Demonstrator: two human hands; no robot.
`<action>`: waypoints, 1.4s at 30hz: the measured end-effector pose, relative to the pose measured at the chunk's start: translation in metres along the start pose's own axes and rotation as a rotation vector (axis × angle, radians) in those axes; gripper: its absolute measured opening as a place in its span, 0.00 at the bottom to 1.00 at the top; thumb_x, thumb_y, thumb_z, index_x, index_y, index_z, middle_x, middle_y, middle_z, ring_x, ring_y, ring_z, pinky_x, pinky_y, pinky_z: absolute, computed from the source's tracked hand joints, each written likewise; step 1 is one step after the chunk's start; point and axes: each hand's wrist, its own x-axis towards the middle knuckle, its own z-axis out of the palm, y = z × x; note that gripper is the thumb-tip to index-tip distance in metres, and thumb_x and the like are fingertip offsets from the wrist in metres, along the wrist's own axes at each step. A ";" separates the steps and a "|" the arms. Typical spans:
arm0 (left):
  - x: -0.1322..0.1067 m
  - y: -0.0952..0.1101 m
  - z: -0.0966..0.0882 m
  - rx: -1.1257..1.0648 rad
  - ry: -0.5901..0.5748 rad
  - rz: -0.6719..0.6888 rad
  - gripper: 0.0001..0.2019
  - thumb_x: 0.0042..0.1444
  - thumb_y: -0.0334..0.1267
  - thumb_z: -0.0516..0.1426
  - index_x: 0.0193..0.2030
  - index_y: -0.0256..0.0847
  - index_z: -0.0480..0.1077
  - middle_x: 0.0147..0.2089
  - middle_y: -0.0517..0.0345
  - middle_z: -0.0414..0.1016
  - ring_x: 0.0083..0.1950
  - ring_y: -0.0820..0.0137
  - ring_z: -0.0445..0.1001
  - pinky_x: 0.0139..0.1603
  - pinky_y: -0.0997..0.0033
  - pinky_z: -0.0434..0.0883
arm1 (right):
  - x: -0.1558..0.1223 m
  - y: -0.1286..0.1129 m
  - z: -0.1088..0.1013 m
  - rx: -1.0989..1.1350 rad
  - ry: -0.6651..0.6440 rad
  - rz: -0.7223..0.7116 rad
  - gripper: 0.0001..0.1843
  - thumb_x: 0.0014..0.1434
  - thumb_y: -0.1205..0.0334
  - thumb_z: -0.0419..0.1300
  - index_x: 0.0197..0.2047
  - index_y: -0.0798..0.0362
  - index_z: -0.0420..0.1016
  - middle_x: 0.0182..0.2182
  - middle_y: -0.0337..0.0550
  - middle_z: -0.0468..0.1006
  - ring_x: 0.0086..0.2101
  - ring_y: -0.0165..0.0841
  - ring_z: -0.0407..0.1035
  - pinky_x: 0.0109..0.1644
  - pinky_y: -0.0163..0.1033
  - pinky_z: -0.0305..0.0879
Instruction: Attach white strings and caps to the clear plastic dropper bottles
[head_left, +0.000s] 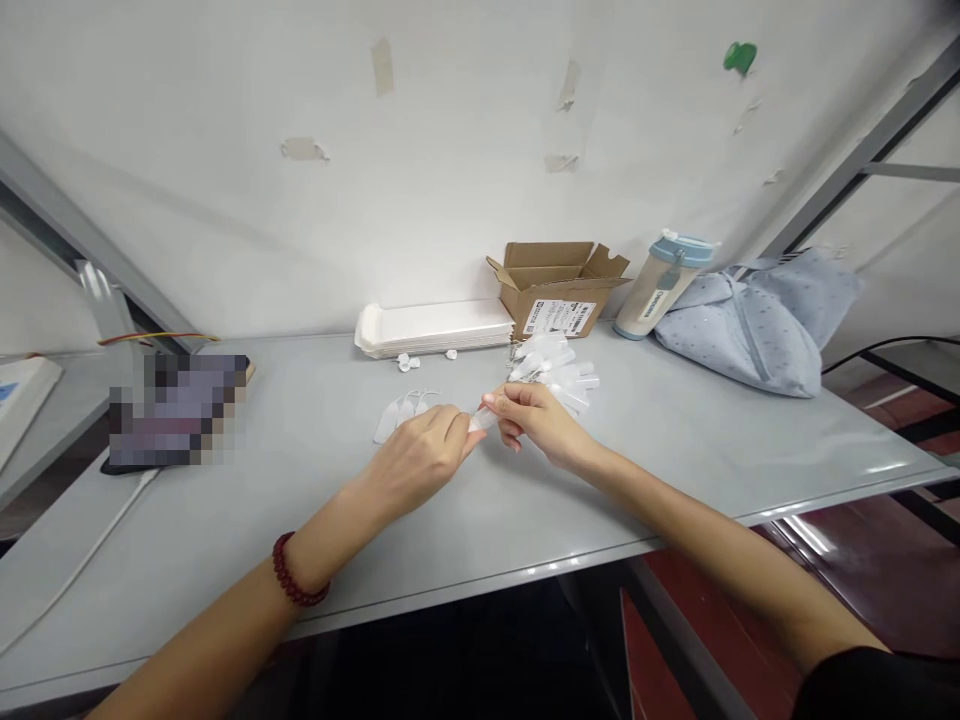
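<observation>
My left hand [421, 455] and my right hand [536, 420] meet over the middle of the grey table [675, 470]. Both pinch one small clear plastic piece [481, 420] between their fingertips. A red bead bracelet [294, 575] is on my left wrist. Just behind my right hand lies a heap of clear plastic pieces [555, 368]. A few white tags with strings [401, 412] lie behind my left hand.
A stack of white trays [431, 328] and an open cardboard box [559, 285] stand at the wall. A blue-lidded bottle [664, 285] and a pale blue bag [757, 320] sit to the right. A blurred device [176, 408] with a white cable [82, 560] lies at the left.
</observation>
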 end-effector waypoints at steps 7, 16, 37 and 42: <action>-0.002 -0.018 0.005 -0.360 0.003 -0.316 0.10 0.63 0.39 0.52 0.38 0.34 0.70 0.33 0.53 0.73 0.33 0.68 0.72 0.33 0.71 0.68 | 0.001 -0.004 -0.008 -0.338 0.104 -0.202 0.15 0.61 0.51 0.55 0.38 0.56 0.71 0.20 0.34 0.69 0.21 0.27 0.64 0.27 0.33 0.59; -0.029 -0.093 0.031 -0.430 -0.164 -0.738 0.16 0.58 0.34 0.47 0.47 0.37 0.73 0.52 0.48 0.75 0.51 0.60 0.72 0.46 0.60 0.72 | 0.016 -0.009 -0.054 -1.365 0.485 -0.170 0.15 0.64 0.61 0.51 0.47 0.56 0.75 0.37 0.51 0.79 0.34 0.39 0.72 0.33 0.37 0.58; -0.033 -0.100 0.042 -0.380 -0.321 -0.739 0.17 0.55 0.33 0.49 0.46 0.39 0.75 0.46 0.50 0.78 0.42 0.61 0.76 0.48 0.62 0.70 | -0.006 0.012 0.013 -1.192 0.121 -0.720 0.13 0.64 0.61 0.52 0.48 0.58 0.69 0.39 0.55 0.75 0.40 0.41 0.69 0.43 0.46 0.66; -0.032 -0.099 0.039 -0.347 -0.345 -0.745 0.15 0.55 0.34 0.50 0.44 0.37 0.75 0.42 0.48 0.78 0.40 0.60 0.75 0.46 0.61 0.70 | -0.025 0.009 0.055 -1.079 -0.155 -0.633 0.17 0.66 0.56 0.49 0.51 0.60 0.65 0.37 0.54 0.76 0.35 0.39 0.71 0.39 0.42 0.67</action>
